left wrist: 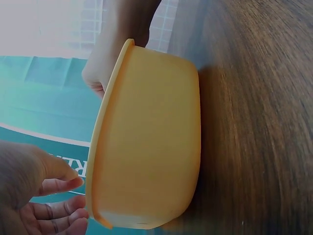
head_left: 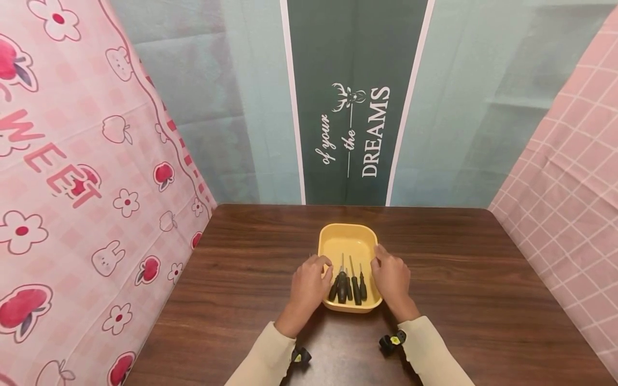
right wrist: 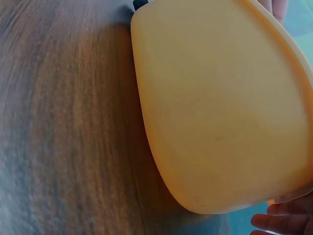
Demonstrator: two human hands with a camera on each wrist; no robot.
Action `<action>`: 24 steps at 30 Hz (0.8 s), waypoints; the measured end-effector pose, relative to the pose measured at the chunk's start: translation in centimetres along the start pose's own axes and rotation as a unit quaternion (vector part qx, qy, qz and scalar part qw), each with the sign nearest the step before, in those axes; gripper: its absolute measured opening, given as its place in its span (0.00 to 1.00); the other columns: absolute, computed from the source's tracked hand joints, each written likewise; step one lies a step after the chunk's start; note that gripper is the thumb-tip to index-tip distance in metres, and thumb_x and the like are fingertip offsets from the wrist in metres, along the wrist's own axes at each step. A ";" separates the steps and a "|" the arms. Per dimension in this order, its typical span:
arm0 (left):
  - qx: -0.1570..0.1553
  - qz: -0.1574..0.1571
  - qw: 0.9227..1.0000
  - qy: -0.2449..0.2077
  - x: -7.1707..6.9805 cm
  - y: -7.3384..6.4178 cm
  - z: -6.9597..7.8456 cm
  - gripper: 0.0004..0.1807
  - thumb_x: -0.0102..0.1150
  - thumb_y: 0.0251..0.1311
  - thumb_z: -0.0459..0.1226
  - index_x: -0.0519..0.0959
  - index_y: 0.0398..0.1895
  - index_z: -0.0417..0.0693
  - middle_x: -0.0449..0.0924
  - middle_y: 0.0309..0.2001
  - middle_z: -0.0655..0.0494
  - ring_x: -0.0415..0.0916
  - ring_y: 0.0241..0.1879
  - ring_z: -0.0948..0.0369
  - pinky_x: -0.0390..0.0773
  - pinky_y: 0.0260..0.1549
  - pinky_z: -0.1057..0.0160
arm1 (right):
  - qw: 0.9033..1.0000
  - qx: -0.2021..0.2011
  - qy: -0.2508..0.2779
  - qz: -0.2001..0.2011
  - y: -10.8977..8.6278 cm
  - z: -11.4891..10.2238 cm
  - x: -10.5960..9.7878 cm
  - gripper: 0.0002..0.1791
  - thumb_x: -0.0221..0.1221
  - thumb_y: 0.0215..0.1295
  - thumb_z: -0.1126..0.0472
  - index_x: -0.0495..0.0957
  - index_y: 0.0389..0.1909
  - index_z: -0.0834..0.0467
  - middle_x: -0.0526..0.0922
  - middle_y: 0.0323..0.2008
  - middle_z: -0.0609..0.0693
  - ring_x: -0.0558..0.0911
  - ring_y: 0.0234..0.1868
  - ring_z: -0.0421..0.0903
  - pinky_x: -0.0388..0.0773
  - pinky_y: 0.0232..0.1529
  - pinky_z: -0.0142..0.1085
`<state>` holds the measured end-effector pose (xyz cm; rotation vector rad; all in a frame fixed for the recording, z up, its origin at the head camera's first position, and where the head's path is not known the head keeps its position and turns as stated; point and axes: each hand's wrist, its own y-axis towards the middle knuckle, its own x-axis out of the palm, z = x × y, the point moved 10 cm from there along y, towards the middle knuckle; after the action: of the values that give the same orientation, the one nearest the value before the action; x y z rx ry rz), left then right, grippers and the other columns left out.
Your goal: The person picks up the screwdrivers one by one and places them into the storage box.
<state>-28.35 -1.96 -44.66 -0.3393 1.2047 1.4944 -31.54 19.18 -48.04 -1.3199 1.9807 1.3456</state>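
Observation:
A yellow plastic tub [head_left: 348, 230] sits on the table, with several black-handled screwdrivers [head_left: 356, 292] inside, shafts pointing away from me. My left hand [head_left: 310, 280] is at the tub's left rim. Its bent fingers [left wrist: 63, 209] and thumb come right up to the rim without wrapping round it in the left wrist view. On the opposite side, my right hand [head_left: 392, 276] holds the right rim, thumb inward over the tub. Some of its fingers [right wrist: 286, 224] show outside, just under the lip, in the right wrist view.
The dark wooden table [head_left: 241, 268] extends on both sides of the tub. A green and teal curtain [head_left: 345, 182] hangs along its back edge. Pink printed cloth [head_left: 145, 214] borders the left side, and pink checked cloth [head_left: 550, 177] the right.

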 end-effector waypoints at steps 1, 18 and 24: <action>-0.002 0.001 1.000 0.003 0.0 0.0 -0.1 0.03 0.69 0.60 0.37 0.85 0.34 0.49 0.77 0.25 0.59 0.70 0.20 0.66 0.69 0.17 0.68 | 1.000 0.000 0.000 -0.001 0.0 0.0 0.0 0.20 0.60 0.63 0.68 0.83 0.56 0.63 0.86 0.49 0.62 0.69 0.14 0.50 0.73 0.19 0.53; -0.014 0.022 0.999 0.046 -0.8 0.1 -1.2 0.04 0.70 0.60 0.41 0.86 0.32 0.52 0.73 0.23 0.63 0.69 0.18 0.66 0.68 0.15 0.67 | 1.000 -0.003 -0.013 -0.008 0.2 -0.1 0.1 0.20 0.59 0.64 0.68 0.83 0.57 0.63 0.87 0.46 0.62 0.67 0.14 0.48 0.72 0.18 0.51; -0.021 0.014 0.998 0.054 -0.7 0.0 -1.9 0.03 0.69 0.61 0.40 0.86 0.33 0.52 0.77 0.26 0.61 0.74 0.20 0.62 0.73 0.17 0.63 | 1.000 -0.004 -0.022 -0.007 0.2 -0.1 0.2 0.19 0.59 0.64 0.67 0.84 0.56 0.63 0.88 0.39 0.63 0.68 0.14 0.50 0.72 0.18 0.52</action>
<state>-28.92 -3.89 -44.97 -0.4386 1.2690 1.5431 -31.74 19.04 -48.06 -1.2940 1.9352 1.3664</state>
